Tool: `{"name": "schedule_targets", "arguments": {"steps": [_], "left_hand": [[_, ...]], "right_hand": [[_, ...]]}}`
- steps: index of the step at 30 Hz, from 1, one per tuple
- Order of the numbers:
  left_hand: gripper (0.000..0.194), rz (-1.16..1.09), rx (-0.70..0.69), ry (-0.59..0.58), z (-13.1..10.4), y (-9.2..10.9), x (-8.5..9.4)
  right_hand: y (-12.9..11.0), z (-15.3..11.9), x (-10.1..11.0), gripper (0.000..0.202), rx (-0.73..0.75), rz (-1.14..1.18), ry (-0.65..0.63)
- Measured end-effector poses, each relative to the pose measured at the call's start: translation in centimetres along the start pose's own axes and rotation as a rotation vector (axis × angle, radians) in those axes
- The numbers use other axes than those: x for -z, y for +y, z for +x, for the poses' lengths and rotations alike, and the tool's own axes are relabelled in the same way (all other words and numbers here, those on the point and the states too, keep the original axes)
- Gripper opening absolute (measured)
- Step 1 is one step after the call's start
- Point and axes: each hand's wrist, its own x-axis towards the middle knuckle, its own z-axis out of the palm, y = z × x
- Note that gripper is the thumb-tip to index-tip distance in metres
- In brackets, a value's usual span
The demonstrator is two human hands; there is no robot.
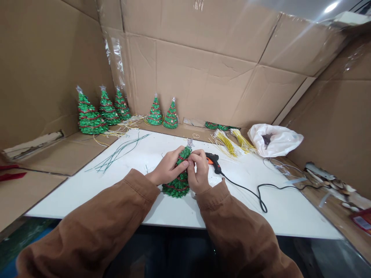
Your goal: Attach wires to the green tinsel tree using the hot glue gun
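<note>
A small green tinsel Christmas tree (176, 188) with red garland stands at the near middle of the white board, leaning a little to the right. A clear star (189, 143) tops it. Around its upper left side my left hand (170, 166) is closed, thumb across the front. My right hand (198, 170) is at the upper right side, its thumb and fingertips pinched together against the tree near the left thumb. Whatever lies between those fingertips is too small to make out. Just beyond the right hand lies a black and orange glue gun (213, 159).
Green wires (117, 154) lie on the white board (95, 193) at left. More trees (88, 116) stand along the cardboard walls. Yellow and white wire bundles (227, 143) and a white plastic bag (275, 141) are at back right. The glue gun's black cord (246, 188) loops across the right side.
</note>
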Motion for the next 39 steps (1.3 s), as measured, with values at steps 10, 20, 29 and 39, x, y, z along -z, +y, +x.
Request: {"name": "schedule_targets", "arguments": {"steps": [10,20,29,39], "left_hand": [[0.022,-0.026,-0.006,-0.014,-0.02,0.06,0.05],[0.024,-0.009,-0.007,-0.004,0.02,0.08,0.02],[0.025,-0.013,0.011,-0.015,-0.02,0.08,-0.01],[0.024,0.001,0.018,-0.02,-0.06,0.07,0.01]], "right_hand": [[-0.1,0.05,0.05,0.011,-0.002,0.014,-0.004],[-0.09,0.03,0.07,0.011,0.0,-0.001,-0.005],[-0.12,-0.02,0.15,0.011,-0.013,0.0,-0.016],[-0.14,-0.05,0.17,0.011,-0.011,0.008,-0.015]]}}
